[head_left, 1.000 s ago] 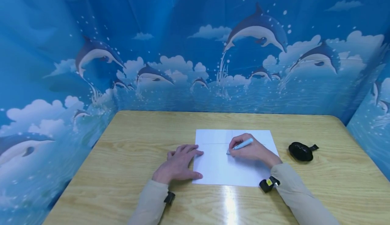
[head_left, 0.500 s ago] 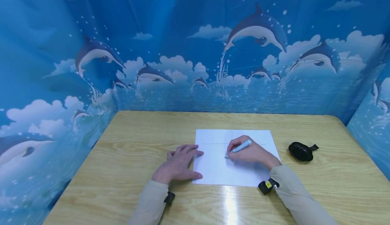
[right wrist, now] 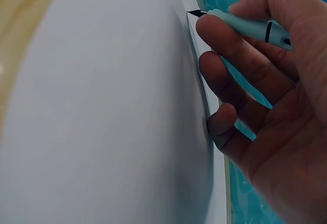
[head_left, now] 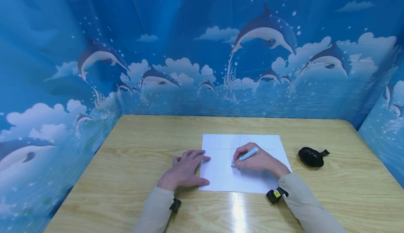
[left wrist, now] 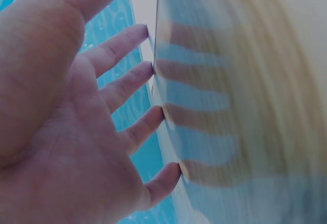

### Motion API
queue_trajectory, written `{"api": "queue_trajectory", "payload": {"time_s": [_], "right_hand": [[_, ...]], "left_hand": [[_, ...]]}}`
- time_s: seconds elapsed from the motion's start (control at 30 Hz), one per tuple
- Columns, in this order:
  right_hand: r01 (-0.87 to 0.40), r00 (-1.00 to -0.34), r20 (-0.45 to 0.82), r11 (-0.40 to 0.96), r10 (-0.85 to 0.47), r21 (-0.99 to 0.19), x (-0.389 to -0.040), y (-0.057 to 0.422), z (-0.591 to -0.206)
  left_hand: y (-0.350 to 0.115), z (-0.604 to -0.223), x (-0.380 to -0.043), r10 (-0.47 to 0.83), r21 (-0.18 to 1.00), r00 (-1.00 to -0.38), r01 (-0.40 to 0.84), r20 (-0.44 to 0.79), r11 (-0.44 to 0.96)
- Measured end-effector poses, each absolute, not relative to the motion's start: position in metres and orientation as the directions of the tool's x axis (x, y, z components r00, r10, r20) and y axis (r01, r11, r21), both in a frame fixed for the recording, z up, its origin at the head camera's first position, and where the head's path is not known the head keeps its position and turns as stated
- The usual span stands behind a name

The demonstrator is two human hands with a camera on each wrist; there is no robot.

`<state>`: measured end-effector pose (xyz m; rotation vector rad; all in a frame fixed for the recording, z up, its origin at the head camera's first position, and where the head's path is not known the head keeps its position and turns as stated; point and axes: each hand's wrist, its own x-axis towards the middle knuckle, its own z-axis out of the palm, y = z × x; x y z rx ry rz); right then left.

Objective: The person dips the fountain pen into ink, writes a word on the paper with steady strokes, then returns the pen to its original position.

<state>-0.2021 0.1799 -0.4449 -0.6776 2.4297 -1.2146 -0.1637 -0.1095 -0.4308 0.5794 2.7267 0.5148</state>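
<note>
A white sheet of paper (head_left: pixel 217 177) lies on the table, with a thin horizontal line and a vertical line showing in its upper part. My right hand (head_left: pixel 257 161) pinches a light blue fountain pen (right wrist: pixel 250 27) between thumb and fingers. Its dark nib (right wrist: pixel 196 13) meets the sheet near the middle, and the hand's outer fingers rest by the paper. At the sheet's left edge my left hand (head_left: pixel 186 170) is spread, thumb and a fingertip overlapping the paper. The left wrist view shows its straight fingers (left wrist: pixel 127 78) with their tips down on the surface.
Right of the paper sits a small shiny black dish-like object (head_left: pixel 311 157) with a short tab. The wood-grain table (head_left: pixel 151 131) ends at a blue dolphin-print curtain (head_left: pixel 189 96) behind it. Each wrist carries a small black camera, such as the right one (head_left: pixel 274 196).
My right hand has moved slightly toward me and to the left, drawing the pen's nib down across the sheet. My left hand has stayed in place.
</note>
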Motion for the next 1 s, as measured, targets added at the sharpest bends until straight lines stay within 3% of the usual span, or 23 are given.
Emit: {"api": "queue_trajectory", "payload": {"time_s": [1.0], "right_hand": [[-0.301, -0.782, -0.073, 0.477, -0.619, -0.826, -0.191, 0.168, -0.443]], "left_hand": [[-0.109, -0.432, -0.165, 0.428, 0.391, -0.875, 0.321, -0.227, 0.863]]}}
